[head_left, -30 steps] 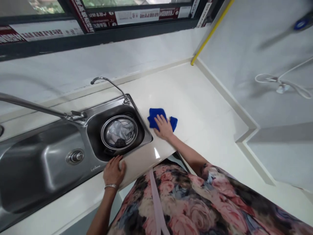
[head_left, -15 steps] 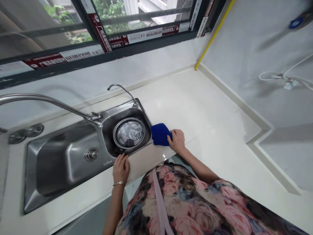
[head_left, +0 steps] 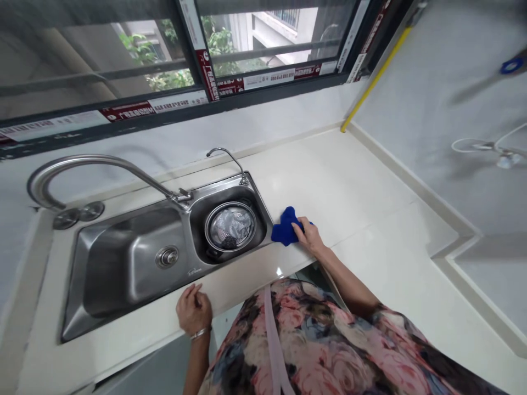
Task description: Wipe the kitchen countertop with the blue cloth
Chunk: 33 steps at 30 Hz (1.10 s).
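Note:
My right hand grips a bunched blue cloth between thumb and fingers, and the cloth lies on the white countertop just right of the sink. Over the counter's front edge, below the sink, is my left hand; it holds nothing, its fingers loosely bent and a little apart. The stainless steel double sink lies in front of me. In its smaller right bowl sits a round pot with a perforated strainer, clear plastic and a dark scrubber inside.
A large curved faucet arches over the left bowl, which has a drain strainer. A small thin tap stands at the sink's back right corner. Two round metal lids lie at back left. A yellow pipe runs up the corner.
The blue cloth has gone from spread flat to bunched up in my right hand. My left hand has drawn back from the sink's rim toward the counter edge. The view has shifted.

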{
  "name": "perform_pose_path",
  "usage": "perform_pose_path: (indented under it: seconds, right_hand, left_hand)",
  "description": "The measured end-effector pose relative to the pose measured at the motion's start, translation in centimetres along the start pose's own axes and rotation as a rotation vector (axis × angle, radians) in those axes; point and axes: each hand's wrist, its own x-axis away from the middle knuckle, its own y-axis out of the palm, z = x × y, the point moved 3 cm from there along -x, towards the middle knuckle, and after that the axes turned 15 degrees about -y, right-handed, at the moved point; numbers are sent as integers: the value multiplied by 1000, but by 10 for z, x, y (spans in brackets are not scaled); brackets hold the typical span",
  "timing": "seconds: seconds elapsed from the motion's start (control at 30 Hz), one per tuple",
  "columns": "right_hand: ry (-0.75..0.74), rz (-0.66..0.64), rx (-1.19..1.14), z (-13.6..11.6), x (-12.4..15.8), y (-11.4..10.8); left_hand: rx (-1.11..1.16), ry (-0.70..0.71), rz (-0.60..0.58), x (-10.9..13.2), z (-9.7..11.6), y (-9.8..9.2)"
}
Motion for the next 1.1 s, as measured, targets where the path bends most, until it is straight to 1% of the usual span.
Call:
perform_pose_path:
  seconds: [0.07, 0.17, 0.23, 0.27, 0.3, 0.33, 0.37, 0.4, 0.47, 0.5, 0.53, 0.57, 0.63, 0.7, 0.77, 0.9, 1.0, 1.1]
  right_hand:
    - [58, 146, -72, -13, -15, -15]
    - [147, 466, -214, -25, -35, -32]
    - [210, 674, -255, -24, -38, -38]
    - [245, 754, -241, -19, -36, -40]
    - [284, 798, -202, -13, -30, -42]
    - [330, 788, -144, -4, -22, -44]
    - [379, 707, -79, 5, -12, -46]
    - [432, 563, -11, 16, -1, -47]
    - [523, 214, 120, 38, 25, -50]
    - [542, 87, 181, 47, 39, -52]
    - [529, 21, 237, 53, 50, -56]
    - [490, 11, 282, 58, 58, -59]
    - [361, 61, 322, 63, 62, -61]
    - [246, 83, 301, 65, 51, -55]
    - [147, 58, 275, 67, 29, -42]
    - [-50, -131, 312, 70, -23, -3]
    - [-109, -232, 321, 70, -50, 25]
    - [-126, -283, 327, 70, -65, 41]
  left_hand:
    - [6, 20, 10, -1, -2, 3]
    - [28, 56, 71, 0, -6, 5]
    - [26, 78, 89, 0, -7, 6]
    - [22, 83, 86, 0, -7, 6]
    - [19, 85, 81, 0, -7, 7]
    - [15, 83, 75, 0, -7, 7]
    - [11, 76, 70, 0, -7, 7]
    - [8, 67, 69, 0, -7, 8]
    - [8, 45, 68, 1, -8, 8]
    - [9, 35, 65, 1, -8, 8]
    - [10, 29, 62, 0, -9, 8]
    - [9, 29, 60, 0, -9, 9]
    - [0, 41, 57, -1, -9, 8]
    - [-14, 56, 63, -2, -8, 8]
    - [-27, 55, 67, -3, -6, 7]
    - [-21, 25, 52, -4, -6, 8]
    - [-5, 22, 53, -3, -6, 8]
    - [19, 28, 45, -1, -6, 8]
